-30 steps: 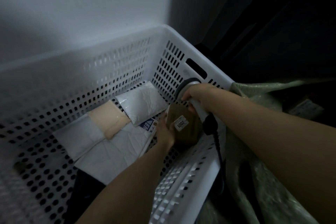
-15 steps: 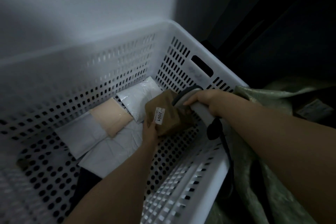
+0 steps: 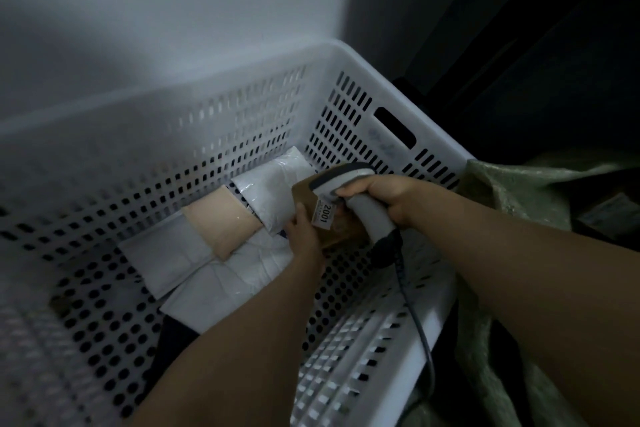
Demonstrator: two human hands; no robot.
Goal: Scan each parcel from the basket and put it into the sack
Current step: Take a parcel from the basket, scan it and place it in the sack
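Inside the basket (image 3: 429, 125), near its handle wall, left hand (image 3: 306, 239) fingers (image 3: 300, 216) pinch the brown parcel (image 3: 341, 236), seemingly light and crumply, by its edge; right hand (image 3: 384, 192) grips the scanner (image 3: 367, 211)

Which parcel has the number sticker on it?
The brown parcel gripped by the left hand; the white parcels and peach parcel lie loose in the basket.

Pale wall (image 3: 156, 10) behind; dark recess (image 3: 536, 45) right; dim light.
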